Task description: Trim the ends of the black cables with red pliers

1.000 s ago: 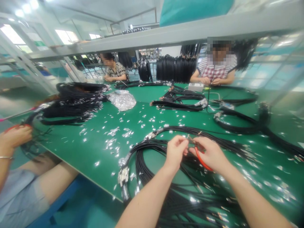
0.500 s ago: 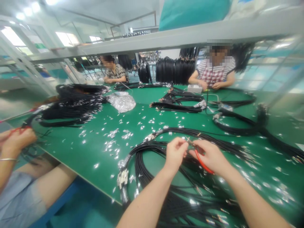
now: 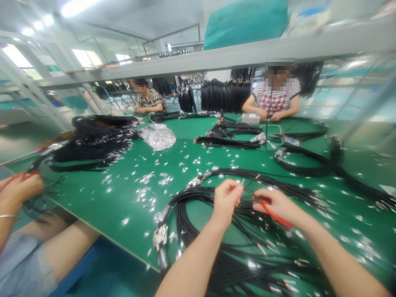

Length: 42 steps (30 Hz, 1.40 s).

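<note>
My left hand (image 3: 227, 200) is closed in a pinch on a thin cable end, whose tip (image 3: 243, 182) pokes up past the fingers. To its right, my right hand (image 3: 274, 204) grips red-handled pliers (image 3: 276, 215), with the jaws pointing left and a small gap between them and the cable tip. Blur hides the detail of the jaws. Beneath both hands lies a looped bundle of black cables (image 3: 182, 210) with metal connectors (image 3: 160, 237) at its left bend. Another black cable bundle (image 3: 235, 173) curves just beyond the hands, its loose ends fanning out to the right.
Small clear scraps (image 3: 147, 177) litter the green table (image 3: 123, 194). A clear plastic bag (image 3: 158, 137) and black cable piles (image 3: 93, 140) lie farther back. At left, a co-worker's hand (image 3: 26, 189) holds a red-handled tool; two people sit opposite. A shelf beam (image 3: 185, 62) crosses above.
My right hand has drawn the pliers to the right, away from the cable tip. My left hand keeps its pinch in nearly the same place. The view has shifted slightly.
</note>
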{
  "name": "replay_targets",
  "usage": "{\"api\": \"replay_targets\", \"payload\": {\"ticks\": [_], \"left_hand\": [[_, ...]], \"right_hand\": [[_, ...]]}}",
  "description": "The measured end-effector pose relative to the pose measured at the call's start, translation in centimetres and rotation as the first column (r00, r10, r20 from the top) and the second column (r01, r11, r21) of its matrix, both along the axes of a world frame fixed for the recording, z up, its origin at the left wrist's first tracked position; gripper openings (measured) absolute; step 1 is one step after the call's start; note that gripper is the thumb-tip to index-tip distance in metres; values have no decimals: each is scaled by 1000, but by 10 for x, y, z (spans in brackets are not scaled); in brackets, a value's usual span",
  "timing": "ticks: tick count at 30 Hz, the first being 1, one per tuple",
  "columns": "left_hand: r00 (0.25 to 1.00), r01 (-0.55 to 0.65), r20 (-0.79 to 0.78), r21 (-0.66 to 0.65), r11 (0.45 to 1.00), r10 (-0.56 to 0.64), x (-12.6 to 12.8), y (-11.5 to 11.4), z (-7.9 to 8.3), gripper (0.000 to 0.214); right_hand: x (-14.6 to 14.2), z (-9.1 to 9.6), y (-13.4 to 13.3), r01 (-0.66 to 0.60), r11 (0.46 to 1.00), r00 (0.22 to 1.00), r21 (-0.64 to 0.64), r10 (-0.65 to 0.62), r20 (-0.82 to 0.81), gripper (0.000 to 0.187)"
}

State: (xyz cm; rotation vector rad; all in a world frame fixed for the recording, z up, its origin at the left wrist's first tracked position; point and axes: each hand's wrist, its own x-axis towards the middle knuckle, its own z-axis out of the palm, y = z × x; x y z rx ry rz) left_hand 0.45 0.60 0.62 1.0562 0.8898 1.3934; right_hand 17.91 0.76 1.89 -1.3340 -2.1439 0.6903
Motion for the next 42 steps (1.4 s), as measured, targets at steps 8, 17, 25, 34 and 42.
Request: {"api": "replay_targets", "payload": {"ticks": [8,17,25,34,42], "left_hand": [[981,191,43,-150,970,-187,5,-7,7,22],[896,428,-79,-110,897,-437,8,-12,3,16],[767,527,-385,-75,846,-512,14,-13,-13,5],[707,643,-379,-9,766,-598,13,-16,-17,8],[741,518,-609,253,817,-281,13,-29,5,12]], "right_hand": [[-2,33,-17,-36,875,998,483,11,55,21],[-16,44,-38,-489,724,753,487,67,655,20],[-10,39,-58,-463,799,752,384,125,647,19],[-6,33,-59,-342,917,852,203,212,479,20],[14,18,-39,-267,810,897,-522,12,-441,14]]}}
